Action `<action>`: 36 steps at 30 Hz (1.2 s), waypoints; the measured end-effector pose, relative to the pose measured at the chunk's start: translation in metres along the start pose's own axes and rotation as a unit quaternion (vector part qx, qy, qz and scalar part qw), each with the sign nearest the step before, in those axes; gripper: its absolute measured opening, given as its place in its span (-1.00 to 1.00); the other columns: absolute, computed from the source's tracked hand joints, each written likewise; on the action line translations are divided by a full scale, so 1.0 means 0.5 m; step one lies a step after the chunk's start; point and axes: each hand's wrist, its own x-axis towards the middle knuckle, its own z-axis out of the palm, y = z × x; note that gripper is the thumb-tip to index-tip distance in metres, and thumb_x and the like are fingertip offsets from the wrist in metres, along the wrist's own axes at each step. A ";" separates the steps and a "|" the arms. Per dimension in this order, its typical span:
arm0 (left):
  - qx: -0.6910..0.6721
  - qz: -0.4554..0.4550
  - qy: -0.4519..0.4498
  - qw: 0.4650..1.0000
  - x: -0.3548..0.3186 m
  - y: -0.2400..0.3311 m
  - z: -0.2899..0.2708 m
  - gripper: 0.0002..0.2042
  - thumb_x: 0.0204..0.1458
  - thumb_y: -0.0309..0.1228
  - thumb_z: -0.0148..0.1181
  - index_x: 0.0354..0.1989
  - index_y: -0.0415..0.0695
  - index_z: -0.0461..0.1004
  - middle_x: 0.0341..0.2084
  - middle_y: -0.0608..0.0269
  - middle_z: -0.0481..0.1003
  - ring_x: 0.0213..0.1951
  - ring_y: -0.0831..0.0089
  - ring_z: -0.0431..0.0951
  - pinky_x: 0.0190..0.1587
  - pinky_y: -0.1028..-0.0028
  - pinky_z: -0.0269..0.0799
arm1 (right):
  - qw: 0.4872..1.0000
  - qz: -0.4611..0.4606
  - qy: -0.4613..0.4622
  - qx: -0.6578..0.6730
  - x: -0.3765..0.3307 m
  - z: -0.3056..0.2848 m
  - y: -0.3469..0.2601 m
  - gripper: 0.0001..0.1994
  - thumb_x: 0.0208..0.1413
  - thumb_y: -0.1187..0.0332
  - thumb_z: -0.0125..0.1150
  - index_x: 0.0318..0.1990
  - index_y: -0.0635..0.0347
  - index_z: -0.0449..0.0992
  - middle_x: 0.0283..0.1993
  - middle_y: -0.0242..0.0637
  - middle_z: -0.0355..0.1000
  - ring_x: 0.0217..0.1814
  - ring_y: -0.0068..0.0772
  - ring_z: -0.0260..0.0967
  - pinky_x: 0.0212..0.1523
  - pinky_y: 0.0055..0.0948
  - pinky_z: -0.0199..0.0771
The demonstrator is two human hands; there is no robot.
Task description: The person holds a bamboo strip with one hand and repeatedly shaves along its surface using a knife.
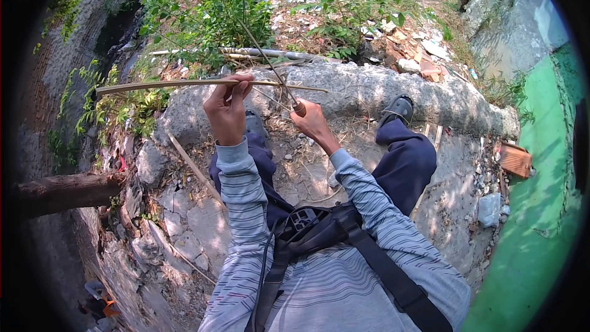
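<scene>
Outdoors, on broken concrete ground (196,221) beside a low rough stone curb (369,89), person seated, legs in dark blue trousers (409,163) stretched forward, grey shoes (398,109) up against the curb.

Left hand (226,109) raised, fingers wrapped shut around a long thin bamboo strip (153,86). Strip runs roughly level, slightly bowed, from far left past the hand to a thin tip on the right over the curb. Hand grips it near the middle.

Right hand (312,122) lower and to the right, closed on a reddish-brown handle (299,109) of a thin blade tool (267,58). Thin dark shaft runs up and left from the handle, crossing the strip just right of the left hand. Cannot tell if it touches the strip where they cross.

Hands near each other, not touching.

Striped grey long sleeves (243,209) on both forearms, black chest harness (319,227) at lower centre.

Around:
- green leafy shrub (209,12) beyond the curb
- rubble and litter (412,49) upper right
- second bamboo sliver (193,169) lying on the ground left of the legs
- log end (67,190) far left
- reddish brick (515,160) right
- green painted surface (541,209) along the right edge
- stone wall (141,258) dropping off lower left
</scene>
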 end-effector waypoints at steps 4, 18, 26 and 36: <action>-0.003 0.006 -0.020 1.000 0.008 -0.001 0.013 -0.90 0.25 -0.62 0.12 -0.14 -0.32 0.55 -0.20 0.08 0.64 -0.09 0.34 0.66 0.02 0.38 0.67 | 0.996 0.067 0.023 -0.046 0.018 -0.008 0.133 -0.76 0.02 0.30 0.21 -0.36 0.34 0.39 -0.52 -0.14 0.36 -0.46 -0.34 0.30 -0.34 -0.25 0.37; -0.013 0.006 -0.031 0.999 0.009 0.008 0.019 -0.91 0.22 -0.68 0.13 -0.17 -0.37 0.55 -0.22 0.08 0.64 -0.11 0.35 0.67 0.01 0.40 0.67 | 0.996 0.022 0.063 -0.058 0.007 -0.009 0.151 -0.74 0.03 0.31 0.29 -0.16 0.25 0.57 -0.33 0.02 0.58 -0.26 0.02 0.59 -0.23 -0.16 0.51; -0.006 -0.003 -0.008 1.000 0.015 -0.004 0.002 -0.90 0.22 -0.67 0.14 -0.16 -0.35 0.57 -0.23 0.09 0.65 -0.11 0.36 0.67 0.00 0.40 0.68 | 0.988 0.121 0.009 -0.100 0.003 -0.043 0.271 -0.76 0.03 0.30 0.30 -0.28 0.31 0.49 -0.50 -0.14 0.42 -0.44 -0.31 0.33 -0.29 -0.27 0.38; 0.001 0.001 -0.005 1.000 0.019 0.005 0.011 -0.88 0.22 -0.67 0.14 -0.15 -0.32 0.58 -0.24 0.12 0.65 -0.12 0.38 0.67 -0.01 0.42 0.68 | 0.999 -0.027 0.033 -0.022 -0.025 0.003 0.205 -0.85 0.05 0.42 0.23 -0.33 0.33 0.43 -0.56 -0.19 0.33 -0.49 -0.49 0.19 -0.38 -0.32 0.35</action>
